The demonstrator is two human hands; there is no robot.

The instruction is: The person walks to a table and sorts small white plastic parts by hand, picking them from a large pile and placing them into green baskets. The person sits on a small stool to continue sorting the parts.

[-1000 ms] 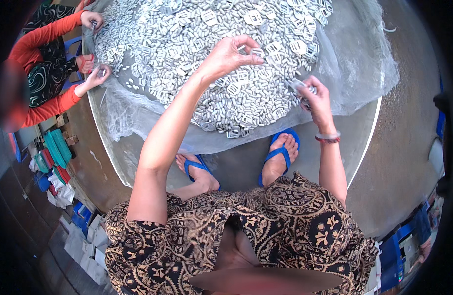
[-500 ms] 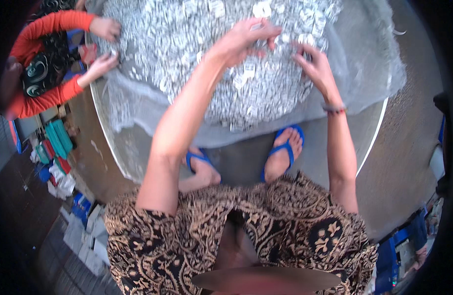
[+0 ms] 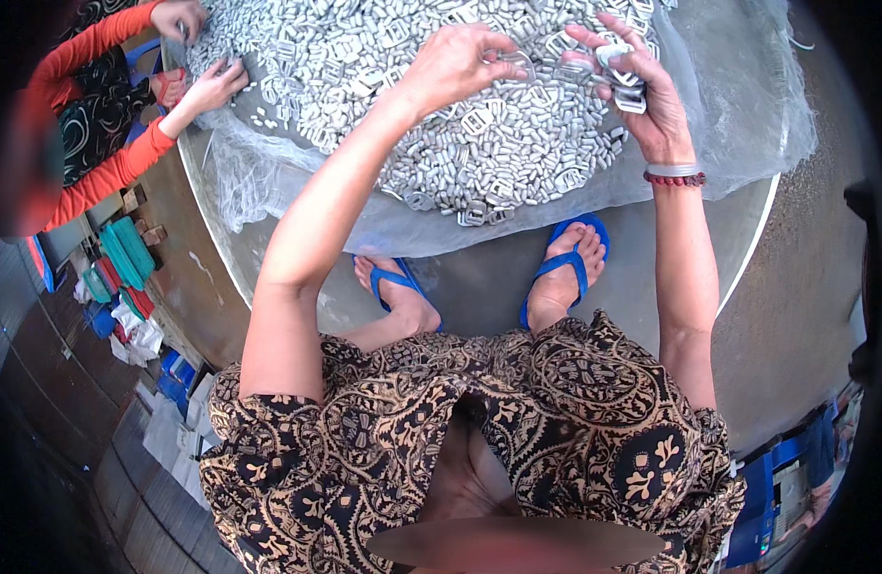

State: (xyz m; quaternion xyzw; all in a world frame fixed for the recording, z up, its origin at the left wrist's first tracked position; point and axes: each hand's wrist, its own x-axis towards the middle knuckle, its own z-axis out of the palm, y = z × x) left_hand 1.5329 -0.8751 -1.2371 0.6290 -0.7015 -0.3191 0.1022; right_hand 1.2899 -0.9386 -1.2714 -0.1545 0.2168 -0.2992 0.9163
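A broad heap of small grey pellets [image 3: 441,158] lies in front of me, with silver metal buckles [image 3: 477,121] scattered through it. My left hand [image 3: 452,67] is over the heap, thumb and fingers pinching a buckle [image 3: 522,67] with a thin rounded frame. To its right, my right hand [image 3: 656,96] is turned palm up with bent fingers. Several silver buckles [image 3: 630,99] rest stacked in its palm and fingers, and another lies by its fingertips. A bracelet of dark red beads [image 3: 675,179] circles the right wrist.
Under the heap spreads a pale mesh sheet [image 3: 737,143] on a grey surface with a white rim [image 3: 755,244]. My feet in blue flip-flops [image 3: 567,258] stand at its near edge. At the far left, a co-worker's hand [image 3: 216,86] in an orange sleeve touches the pellets. Teal bundles [image 3: 128,253] lie left.
My right hand has turned palm up and now shows buckles in it. The left hand, blurred before, has moved slightly left and pinches a buckle. The co-worker's upper hand has shifted up and left.
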